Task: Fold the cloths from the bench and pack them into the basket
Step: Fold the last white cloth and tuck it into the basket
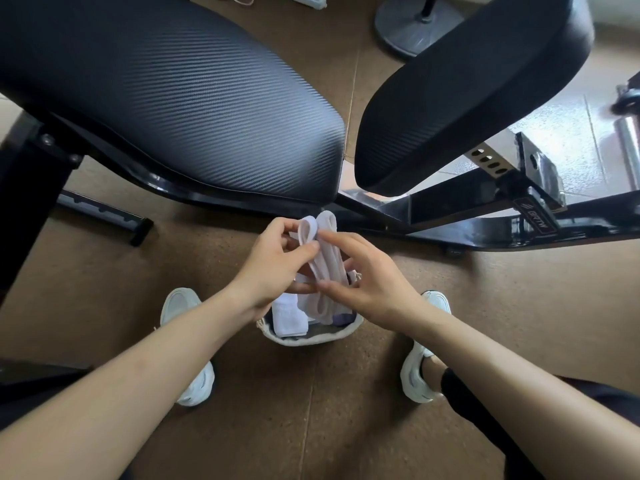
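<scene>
Left hand [273, 261]: thumb and curled fingers are pinched on the upper part of a pale lilac cloth [325, 261]. Right hand [370, 282]: thumb is pressed on the cloth's lower part, the other fingers are curved round its far side, and the index finger is laid along the top.

The cloth is held between the 2 hands, folded into a long narrow bundle with looped ends showing at the top. It is held off the bench [450, 206], directly above the basket [311, 339].

The basket is set on the brown floor [311, 427] between 2 white shoes, left shoe [180, 303] and right shoe [417, 375]. Its rim is pale and soft-looking. 1 folded white cloth [290, 320] is packed at its left side. A purple item [343, 319] is partly seen at its right side, mostly hidden by the held cloth; what it is cannot be told.

The bench has 2 black textured pads on a black steel frame: large pad [173, 98] upper left, second pad [467, 81] upper right. A round grey stand base [412, 26] is seen on the floor beyond them.
</scene>
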Tool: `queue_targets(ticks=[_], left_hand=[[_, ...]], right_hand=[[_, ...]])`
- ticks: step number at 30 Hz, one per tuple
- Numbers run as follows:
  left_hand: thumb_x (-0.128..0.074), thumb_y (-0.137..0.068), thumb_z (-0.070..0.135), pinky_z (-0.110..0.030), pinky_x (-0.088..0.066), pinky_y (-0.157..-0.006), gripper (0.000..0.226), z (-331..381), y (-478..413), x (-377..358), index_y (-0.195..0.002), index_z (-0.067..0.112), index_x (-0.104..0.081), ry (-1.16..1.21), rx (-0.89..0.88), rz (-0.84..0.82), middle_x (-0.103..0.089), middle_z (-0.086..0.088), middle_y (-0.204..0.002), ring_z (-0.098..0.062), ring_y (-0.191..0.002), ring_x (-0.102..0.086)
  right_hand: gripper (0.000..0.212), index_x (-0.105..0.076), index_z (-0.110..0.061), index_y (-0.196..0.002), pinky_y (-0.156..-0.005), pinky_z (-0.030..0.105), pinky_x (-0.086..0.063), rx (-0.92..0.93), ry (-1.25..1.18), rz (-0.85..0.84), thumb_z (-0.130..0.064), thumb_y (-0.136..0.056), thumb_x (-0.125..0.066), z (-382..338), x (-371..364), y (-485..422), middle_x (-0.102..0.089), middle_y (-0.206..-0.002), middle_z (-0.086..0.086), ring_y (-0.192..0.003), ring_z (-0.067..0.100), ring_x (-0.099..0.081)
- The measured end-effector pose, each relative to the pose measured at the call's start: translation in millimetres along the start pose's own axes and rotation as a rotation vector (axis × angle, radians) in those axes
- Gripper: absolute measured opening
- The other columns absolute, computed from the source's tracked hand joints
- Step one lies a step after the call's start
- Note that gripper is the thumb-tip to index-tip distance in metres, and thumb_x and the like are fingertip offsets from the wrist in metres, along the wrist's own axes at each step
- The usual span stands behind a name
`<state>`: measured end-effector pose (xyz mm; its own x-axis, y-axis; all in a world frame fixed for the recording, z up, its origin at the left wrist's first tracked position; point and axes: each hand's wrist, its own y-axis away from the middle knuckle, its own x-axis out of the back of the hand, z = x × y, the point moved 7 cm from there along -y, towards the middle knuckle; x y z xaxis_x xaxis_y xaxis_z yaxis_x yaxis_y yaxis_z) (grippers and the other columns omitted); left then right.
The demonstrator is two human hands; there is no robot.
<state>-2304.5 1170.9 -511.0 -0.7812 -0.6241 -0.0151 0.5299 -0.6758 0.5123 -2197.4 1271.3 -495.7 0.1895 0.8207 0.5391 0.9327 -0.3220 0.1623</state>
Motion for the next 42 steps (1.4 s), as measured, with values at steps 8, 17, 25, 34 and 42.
queue_targets(ticks=[8, 17, 25, 34, 42], left_hand=[[-0.058, -0.101, 0.019, -0.046, -0.064, -0.08, 0.024, 13, 3, 0, -0.124, 0.016, -0.059, 0.072, 0.03, -0.046, -0.074, -0.012, -0.111, -0.028, -0.093, -0.077], [-0.066, -0.092, 0.008, -0.02, -0.051, -0.073, 0.02, 12, -14, 39, -0.111, 0.015, -0.069, -0.144, -0.128, 0.236, -0.07, -0.001, -0.107, -0.008, -0.096, -0.064], [-0.068, -0.079, 0.054, -0.045, -0.05, -0.103, 0.062, -20, -11, 15, -0.129, 0.018, -0.064, 0.186, 0.162, -0.01, -0.071, -0.005, -0.125, -0.024, -0.117, -0.067], [-0.081, -0.084, 0.023, -0.034, -0.058, -0.086, 0.087, 2, -8, 16, -0.143, 0.052, -0.025, -0.219, -0.235, -0.029, -0.057, 0.004, -0.13, -0.015, -0.11, -0.065], [-0.077, -0.08, 0.049, -0.03, -0.041, -0.085, 0.086, 3, -4, 8, -0.148, 0.059, -0.025, -0.857, -0.282, -0.047, -0.041, 0.001, -0.109, -0.017, -0.1, -0.05]], right_hand=[[0.072, -0.04, -0.032, -0.151, -0.08, 0.029, -0.059, -0.044, -0.15, 0.153, -0.015, -0.09, -0.075, 6, 5, -5, -0.058, -0.134, -0.009, -0.096, 0.01, -0.067], [0.053, -0.061, -0.029, -0.138, -0.105, 0.042, -0.05, -0.006, -0.203, 0.023, 0.004, -0.098, -0.053, 3, 18, -7, -0.049, -0.137, -0.009, -0.132, 0.009, -0.049], [0.053, -0.054, -0.018, -0.142, -0.091, 0.039, -0.06, -0.135, -0.684, 0.099, 0.013, -0.099, -0.05, 7, 43, 1, -0.071, -0.126, 0.0, -0.106, 0.022, -0.072], [0.058, -0.048, -0.04, -0.143, -0.081, 0.048, -0.063, -0.315, -0.302, 0.112, -0.007, -0.097, -0.058, 34, 48, 1, -0.05, -0.142, -0.003, -0.102, 0.021, -0.071], [0.065, -0.048, -0.035, -0.146, -0.077, 0.027, -0.054, -0.221, -0.051, 0.08, -0.011, -0.09, -0.068, 32, 39, -3, -0.051, -0.127, -0.01, -0.089, 0.018, -0.064]])
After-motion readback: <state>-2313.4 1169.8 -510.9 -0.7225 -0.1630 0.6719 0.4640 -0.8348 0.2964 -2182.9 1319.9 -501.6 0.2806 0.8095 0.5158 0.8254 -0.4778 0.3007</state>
